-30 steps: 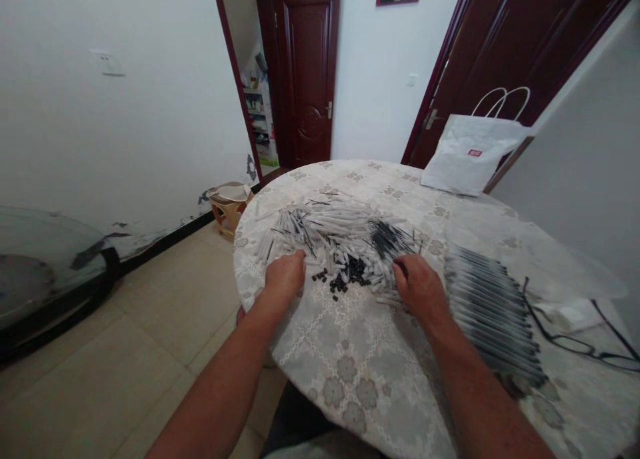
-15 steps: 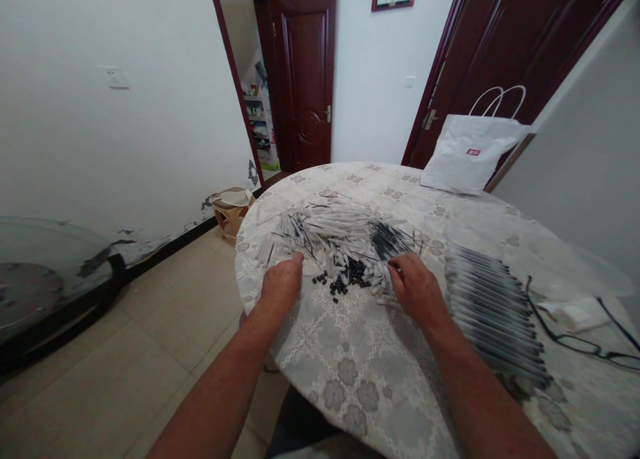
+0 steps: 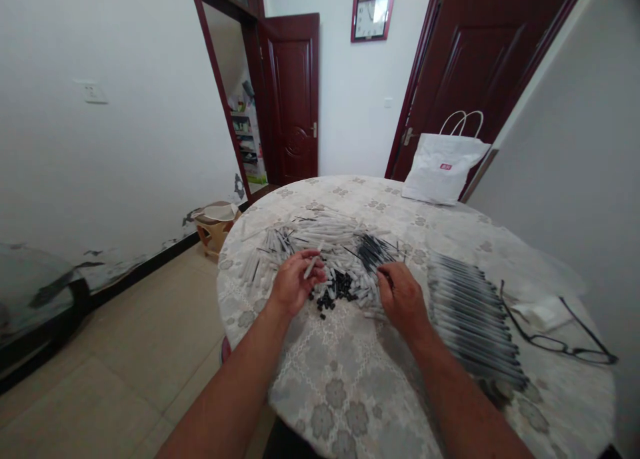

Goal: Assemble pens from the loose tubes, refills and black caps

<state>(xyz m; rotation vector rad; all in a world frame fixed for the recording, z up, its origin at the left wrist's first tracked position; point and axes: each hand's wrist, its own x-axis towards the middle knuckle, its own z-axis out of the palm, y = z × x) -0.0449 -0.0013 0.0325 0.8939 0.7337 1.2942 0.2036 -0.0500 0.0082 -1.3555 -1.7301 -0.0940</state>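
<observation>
My left hand (image 3: 291, 287) is turned partly palm up at the near left of the pile, its fingers closed on a pale pen barrel (image 3: 311, 266). My right hand (image 3: 404, 297) rests at the pile's right side with thumb and fingertips pinched together; whatever they hold is hidden. Between both hands lie small black plugs (image 3: 341, 285) and short whitish pen pieces (image 3: 367, 290). Dark pen refills (image 3: 373, 251) are heaped just beyond my right hand. Long pale barrels (image 3: 323, 229) spread across the back of the pile.
Right of my right arm, a row of grey pens (image 3: 475, 319) lies side by side. Eyeglasses (image 3: 565, 345) sit farther right. A white paper bag (image 3: 440, 172) stands at the back of the round table (image 3: 345, 385), which has a patterned cloth. A low stool (image 3: 215, 225) is beyond its left edge.
My left hand has turned palm up and moved in over the pile, now with a pen barrel in its fingers. My right hand stays by the refills. The camera view has tilted up.
</observation>
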